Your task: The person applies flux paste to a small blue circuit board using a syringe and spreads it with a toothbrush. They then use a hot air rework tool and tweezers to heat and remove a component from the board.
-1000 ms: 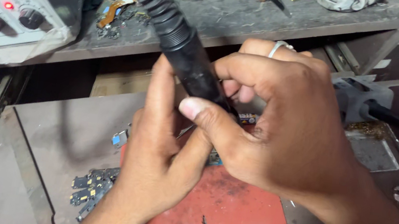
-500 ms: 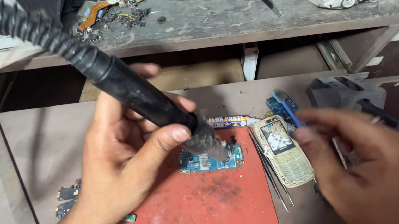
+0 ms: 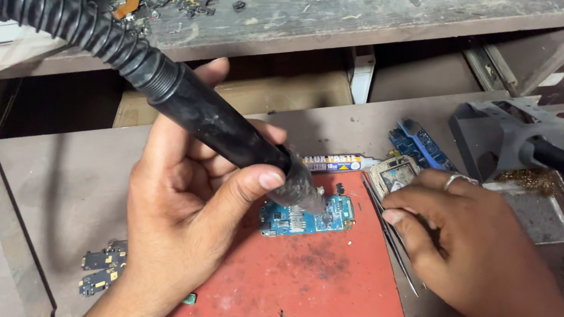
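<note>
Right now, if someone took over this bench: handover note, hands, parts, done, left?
Left hand: gripping the black hot-air handpiece, nozzle down at the blue circuit board.
Right hand: resting over the tweezers beside the small phone body; whether it has gripped them cannot be told.
Parts: board lies flat on the red mat, a paste tube just behind it, another blue board further back, small loose boards off the mat's left edge.
Done: board is out of the phone and under the nozzle.
Left: probably lifting a part with the tweezers; nothing lifted yet.
</note>
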